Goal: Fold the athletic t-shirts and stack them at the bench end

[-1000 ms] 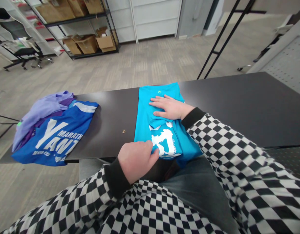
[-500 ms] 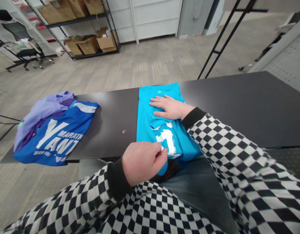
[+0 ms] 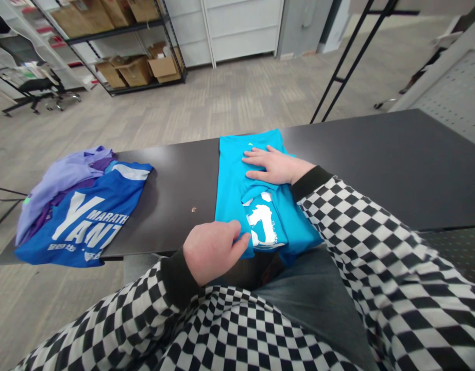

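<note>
A: What's the right hand (image 3: 276,167) doing?

B: Lying flat, fingers (image 3: 256,162) spread, pressed down on the upper half of a teal shirt (image 3: 233,190). A black cuff (image 3: 310,183) sits just behind the wrist.

A: And the left hand (image 3: 212,252)?

B: Curled, with its fingertips (image 3: 241,245) touching the shirt's near side. Is it pinching the cloth? I can't tell from here.

A: Where's the shirt?

B: On a dark table (image 3: 376,154), right at the near edge, with its lower corner over the edge toward the person's jeans (image 3: 310,293). It's folded lengthwise, with a flap (image 3: 260,190) lying across it, and a white print (image 3: 263,224) shows between the hands.

A: What's beside it?

B: Well off to the left, a blue shirt (image 3: 83,221) with white lettering lies on the table's end, touching a crumpled lilac shirt (image 3: 60,185).

A: Anything farther off?

B: Past the table, across the carpet (image 3: 222,103), there are black metal shelves (image 3: 106,51) holding cardboard boxes (image 3: 164,67).
</note>
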`<move>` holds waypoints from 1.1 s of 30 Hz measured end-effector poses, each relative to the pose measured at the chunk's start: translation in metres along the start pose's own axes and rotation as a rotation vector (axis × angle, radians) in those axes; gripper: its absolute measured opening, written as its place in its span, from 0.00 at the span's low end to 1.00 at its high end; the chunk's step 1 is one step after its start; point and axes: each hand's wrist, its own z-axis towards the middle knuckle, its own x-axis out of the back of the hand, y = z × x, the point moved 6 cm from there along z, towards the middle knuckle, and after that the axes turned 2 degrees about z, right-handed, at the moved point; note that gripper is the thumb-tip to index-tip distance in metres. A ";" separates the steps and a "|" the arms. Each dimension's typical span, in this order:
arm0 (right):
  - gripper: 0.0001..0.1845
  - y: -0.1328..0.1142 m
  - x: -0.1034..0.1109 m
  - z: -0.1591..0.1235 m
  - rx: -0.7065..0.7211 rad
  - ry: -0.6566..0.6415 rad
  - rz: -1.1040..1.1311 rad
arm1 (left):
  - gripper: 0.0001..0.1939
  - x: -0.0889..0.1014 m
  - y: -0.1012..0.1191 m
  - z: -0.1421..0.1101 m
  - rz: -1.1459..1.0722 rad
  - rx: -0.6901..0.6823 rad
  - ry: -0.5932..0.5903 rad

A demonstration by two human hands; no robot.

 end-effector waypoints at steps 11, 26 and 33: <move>0.35 -0.007 0.012 -0.005 -0.032 0.085 0.002 | 0.30 0.013 -0.095 0.127 0.022 -0.166 0.199; 0.40 0.007 0.005 -0.008 -0.089 0.040 -0.026 | 0.29 0.027 -0.124 0.168 -0.065 -0.132 0.404; 0.42 0.004 0.003 -0.009 -0.093 0.014 -0.023 | 0.36 0.009 -0.152 0.209 -0.024 0.002 0.106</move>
